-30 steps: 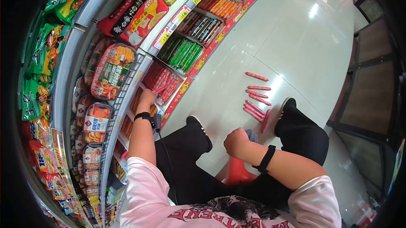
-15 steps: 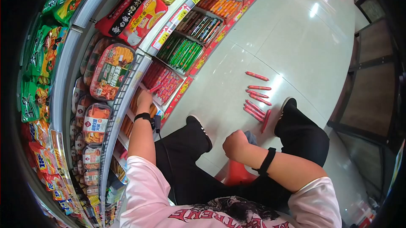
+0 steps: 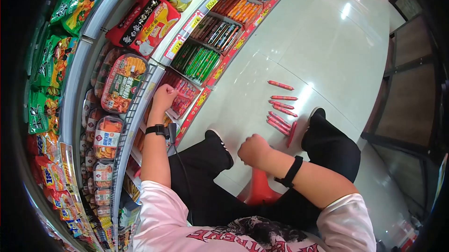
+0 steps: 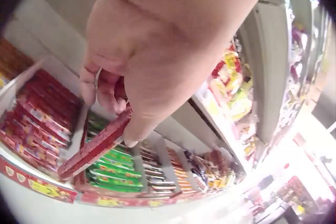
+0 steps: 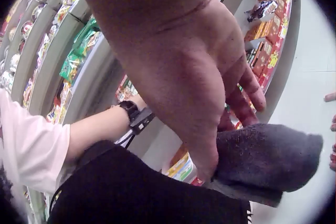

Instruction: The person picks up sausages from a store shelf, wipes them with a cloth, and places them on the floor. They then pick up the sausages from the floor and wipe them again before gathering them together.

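Observation:
My left hand (image 3: pixel 163 97) is over the compartment of red sausage sticks (image 3: pixel 183 104) on the low shelf. Between its thumb and fingers it pinches one red-wrapped sausage stick (image 4: pixel 97 148), whose far end slants down in the left wrist view. My right hand (image 3: pixel 255 150) is above the floor between the knees. It grips a folded dark grey cloth (image 5: pixel 268 155), seen in the right wrist view; the head view has it hidden by the hand. Several red sausage sticks (image 3: pixel 283 97) lie roughly in a row on the floor near the right shoe.
Beyond the red compartment are green-wrapped sticks (image 3: pixel 201 62), dark-wrapped ones (image 3: pixel 217 32) and orange ones (image 3: pixel 238 8). Wire rack edging (image 3: pixel 140 90) runs beside the left arm, with packaged noodles (image 3: pixel 122 83) behind it. A red stool (image 3: pixel 263 189) is under the person.
My left hand has risen slightly toward the back of the red compartment, its sausage stick still pinched. The right hand has shifted left, and the cloth has gone out of sight in the head view.

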A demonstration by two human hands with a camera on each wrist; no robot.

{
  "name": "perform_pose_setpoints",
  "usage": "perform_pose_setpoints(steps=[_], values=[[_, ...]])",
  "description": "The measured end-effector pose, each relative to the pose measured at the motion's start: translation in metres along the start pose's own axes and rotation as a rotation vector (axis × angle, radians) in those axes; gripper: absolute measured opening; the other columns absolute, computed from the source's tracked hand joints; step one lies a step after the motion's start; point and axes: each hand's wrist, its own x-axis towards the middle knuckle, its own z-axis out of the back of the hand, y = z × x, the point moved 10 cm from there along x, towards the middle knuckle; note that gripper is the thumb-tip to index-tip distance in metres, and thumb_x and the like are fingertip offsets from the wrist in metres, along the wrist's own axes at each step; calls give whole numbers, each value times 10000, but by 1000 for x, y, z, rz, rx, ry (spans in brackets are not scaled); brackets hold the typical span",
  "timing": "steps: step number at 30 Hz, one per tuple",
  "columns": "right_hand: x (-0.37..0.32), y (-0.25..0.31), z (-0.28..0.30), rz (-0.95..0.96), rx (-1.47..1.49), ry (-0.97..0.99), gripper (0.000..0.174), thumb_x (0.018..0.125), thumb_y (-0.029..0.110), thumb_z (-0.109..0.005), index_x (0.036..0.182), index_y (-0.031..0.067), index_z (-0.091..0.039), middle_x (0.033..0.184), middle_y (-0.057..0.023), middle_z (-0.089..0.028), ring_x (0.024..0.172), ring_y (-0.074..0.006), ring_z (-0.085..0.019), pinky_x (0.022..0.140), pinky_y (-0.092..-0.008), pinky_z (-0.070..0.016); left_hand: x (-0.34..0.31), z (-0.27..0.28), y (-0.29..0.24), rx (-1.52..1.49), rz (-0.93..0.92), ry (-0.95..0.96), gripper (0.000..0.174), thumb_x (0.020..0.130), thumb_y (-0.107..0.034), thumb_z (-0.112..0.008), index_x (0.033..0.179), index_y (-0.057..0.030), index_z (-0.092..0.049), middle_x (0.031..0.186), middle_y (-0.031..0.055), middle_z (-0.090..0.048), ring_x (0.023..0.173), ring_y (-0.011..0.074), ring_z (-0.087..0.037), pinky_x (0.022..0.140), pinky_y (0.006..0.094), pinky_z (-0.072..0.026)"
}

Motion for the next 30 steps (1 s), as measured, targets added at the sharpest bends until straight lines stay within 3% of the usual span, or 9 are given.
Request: perform_pose_setpoints(steps=[5,8,13,16,19,23,26,28,30], values=[[-16,-35,64,-102,28,-449,187,970,352,-684,1060,209,-766,1018,-32,-698,985,-274,-704,797,-404,-564,-31,-2,-112,-264,-195,134,240,876,-163,-849,995,2,-721,819,51,-686,721,119,-609,687,293,-516],[-33,-58,92,-195,173,-501,214,996,324,-651,1146,182,-709,1058,-47,-658,986,-299,-701,782,-438,-582,-51,1,-163,-345,-246,182,159,900,-74,-802,1025,-22,-719,834,-37,-640,778,55,-570,698,249,-477],[-68,-87,129,-267,403,-824,240,971,229,-674,1178,108,-674,1038,-119,-653,1010,-330,-683,807,-473,-576,-89,18,-226,-403,-394,69,223,893,-57,-787,1103,-11,-727,1082,70,-691,962,155,-681,855,298,-540],[-84,-101,142,-281,493,-978,260,938,178,-659,1171,62,-661,1052,-132,-668,1014,-343,-671,843,-482,-556,-114,28,-256,-385,-496,-60,216,900,-93,-777,1103,-34,-735,1085,114,-695,981,258,-694,845,350,-553],[-101,-106,156,-237,594,-1171,232,884,150,-621,1098,62,-641,1002,-131,-661,972,-357,-652,825,-485,-554,-133,29,-268,-399,-403,-162,235,897,-74,-772,1123,-33,-725,1090,115,-694,1000,257,-690,875,357,-546],[-104,-118,156,-212,893,-1213,218,881,111,-578,1083,42,-619,957,-149,-668,934,-327,-640,820,-454,-529,-146,21,-266,-594,-379,-306,275,907,-29,-759,1175,-3,-703,1090,97,-687,995,196,-684,863,326,-544],[-93,-131,139,-218,1207,-1214,186,911,112,-554,1067,24,-607,899,-150,-660,858,-267,-641,784,-404,-521,-136,-17,-254,-1011,-284,-171,300,962,-21,-727,1250,33,-663,1134,76,-684,1067,136,-677,916,278,-541],[-85,-138,127,-211,1421,-1151,171,941,123,-540,1057,13,-600,862,-145,-648,806,-223,-635,759,-373,-515,-129,-38,-254,-1116,-210,-40,322,990,-31,-703,1298,41,-640,1148,73,-685,1077,119,-670,932,260,-533],[-83,-142,125,-245,1394,-1189,169,978,144,-533,1053,9,-602,838,-132,-642,778,-200,-628,742,-358,-513,-127,-52,-257,-1155,-153,69,337,1010,-41,-683,1332,44,-625,1156,74,-690,1087,111,-666,943,251,-527]])
